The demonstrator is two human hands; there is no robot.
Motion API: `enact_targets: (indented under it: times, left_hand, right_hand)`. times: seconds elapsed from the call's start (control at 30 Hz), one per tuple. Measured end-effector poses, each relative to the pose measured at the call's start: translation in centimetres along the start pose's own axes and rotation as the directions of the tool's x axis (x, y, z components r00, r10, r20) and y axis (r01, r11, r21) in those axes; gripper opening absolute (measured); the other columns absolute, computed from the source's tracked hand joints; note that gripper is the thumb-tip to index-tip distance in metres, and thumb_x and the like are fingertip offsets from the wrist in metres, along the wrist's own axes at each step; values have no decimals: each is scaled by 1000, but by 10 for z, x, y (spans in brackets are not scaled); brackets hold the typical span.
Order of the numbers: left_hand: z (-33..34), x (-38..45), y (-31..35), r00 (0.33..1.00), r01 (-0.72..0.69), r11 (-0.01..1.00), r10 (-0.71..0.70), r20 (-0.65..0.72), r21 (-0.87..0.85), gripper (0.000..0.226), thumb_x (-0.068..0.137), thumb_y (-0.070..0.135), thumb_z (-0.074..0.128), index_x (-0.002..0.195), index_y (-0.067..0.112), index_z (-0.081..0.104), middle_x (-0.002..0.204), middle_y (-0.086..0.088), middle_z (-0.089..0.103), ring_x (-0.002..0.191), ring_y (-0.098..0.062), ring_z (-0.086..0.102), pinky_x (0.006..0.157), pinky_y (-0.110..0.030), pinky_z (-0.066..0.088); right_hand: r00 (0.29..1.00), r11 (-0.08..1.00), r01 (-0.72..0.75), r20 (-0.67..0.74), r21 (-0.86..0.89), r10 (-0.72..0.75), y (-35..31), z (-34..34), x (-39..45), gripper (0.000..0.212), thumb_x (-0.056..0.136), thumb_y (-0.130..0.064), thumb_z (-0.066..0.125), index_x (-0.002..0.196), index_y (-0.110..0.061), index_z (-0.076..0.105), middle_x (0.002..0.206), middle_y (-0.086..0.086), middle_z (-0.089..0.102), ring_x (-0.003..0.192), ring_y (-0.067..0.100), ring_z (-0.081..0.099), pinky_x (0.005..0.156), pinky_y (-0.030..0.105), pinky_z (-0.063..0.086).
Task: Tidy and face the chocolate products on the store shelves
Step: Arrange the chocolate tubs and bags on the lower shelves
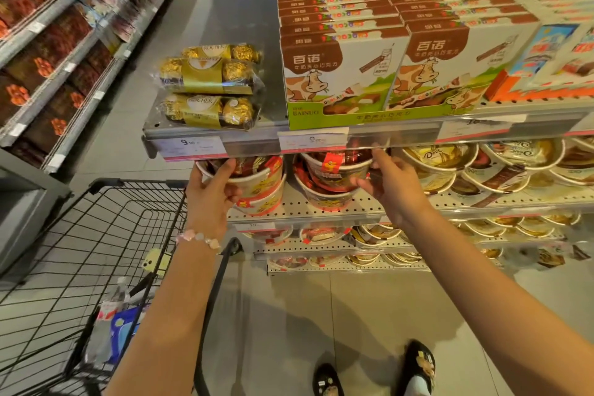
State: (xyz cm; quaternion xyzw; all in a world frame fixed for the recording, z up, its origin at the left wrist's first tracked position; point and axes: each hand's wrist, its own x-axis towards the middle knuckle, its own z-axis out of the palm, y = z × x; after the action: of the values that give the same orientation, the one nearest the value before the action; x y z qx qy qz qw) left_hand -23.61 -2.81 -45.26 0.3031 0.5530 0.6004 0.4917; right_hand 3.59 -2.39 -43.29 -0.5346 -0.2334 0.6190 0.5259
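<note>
Both hands are on tubs: left hand [210,193] curls round the top chocolate tub [254,175] of the left stack, right hand [390,185] grips the top tub [336,170] of the next stack right, on the second shelf [353,207] under the price strip [250,146]. Cart [96,254] sits near left.

Head camera looks forward and down, close to the shelves [321,135].

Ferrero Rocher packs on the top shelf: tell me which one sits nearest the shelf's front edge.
The lowest Ferrero Rocher pack, beside the price rail; the other two sit behind it.
</note>
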Motion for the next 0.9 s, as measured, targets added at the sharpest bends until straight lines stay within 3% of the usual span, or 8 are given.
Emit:
enact_targets:
  times: [0.07, 0.17, 0.23, 0.33, 0.47, 0.57, 0.7, 0.9]
  left_hand:
    - [-10, -6, -6, 991, -100, 989, 89, 101, 112, 68, 70, 30, 77, 130, 19, 46, 116, -1, 63, 97, -14, 64, 69, -24, 52]
    - [-12, -14, -16, 970, -232, 903, 187, 157, 361, 87, 60, 17, 86, 132, 24, 38, 123, 10, 53, 108, 6, 53, 78, -8, 47]
    - [-9, -11, -22, 963, -267, 863, 219, 158, 430, 94, 56, 7, 86, 130, 27, 31, 121, 16, 47, 107, 19, 46, 80, -1, 42]
    - [-8, 2, -29, 968, -249, 843, 197, 157, 477, 110, 49, 12, 90, 137, 22, 25, 132, 7, 44, 120, 0, 45, 91, -4, 40]
    - [-4, 13, -30, 978, -210, 844, 183, 103, 494, 117, 45, 19, 92, 140, 17, 24, 133, 4, 46, 120, -8, 45, 88, -7, 38]
    - [-4, 18, -30, 977, -212, 840, 176, 118, 500, 116, 40, 29, 92, 137, 18, 30, 129, 5, 51, 119, -9, 49, 93, -18, 42]
    - [-10, 22, -33, 982, -186, 832, 162, 92, 523, 119, 33, 47, 92, 135, 21, 37, 127, 5, 56, 116, -9, 53, 97, -32, 47]
    - [-19, 26, -37, 985, -167, 842, 169, 43, 512, 115, 35, 44, 93, 134, 27, 36, 127, 8, 56, 118, -7, 52, 98, -39, 48]
  right_hand:
    - [1000, 995, 20, -15, -96, -22, 8, -6, -2, 30, 99, -36, 43, 81, -12, 47, 106, 10, 62, 66, 23, 70, 51, 25, 53]
    - [978, 956, 140, -115, -256, -174, 25, -17, 0, 7, 96, -15, 44, 101, -13, 48, 113, 10, 60, 90, 26, 63, 69, 29, 51]
    - [966, 898, 205, -66, -390, -249, 37, -24, 7, 38, 88, -3, 56, 124, -11, 44, 123, 8, 54, 114, 24, 54, 90, 34, 47]
    - [947, 797, 318, 141, -513, -288, 47, -24, 16, 88, 75, -9, 77, 145, -19, 25, 145, 1, 40, 132, 14, 40, 106, 33, 36]
    - [897, 749, 441, 274, -495, -347, 45, -22, 32, 99, 61, -14, 88, 135, -38, 27, 135, -9, 46, 129, 8, 42, 107, 31, 39]
    - [895, 772, 444, 275, -455, -352, 41, -17, 38, 96, 58, -10, 89, 128, -33, 27, 126, -11, 50, 123, 9, 48, 105, 36, 43]
    - [895, 757, 446, 234, -478, -380, 37, -6, 38, 92, 57, -8, 89, 124, -26, 28, 114, -19, 48, 113, 5, 49, 101, 28, 43]
    - [899, 744, 438, 238, -505, -367, 42, 0, 39, 91, 55, -16, 91, 121, -30, 30, 112, -22, 50, 114, 8, 50, 102, 31, 42]
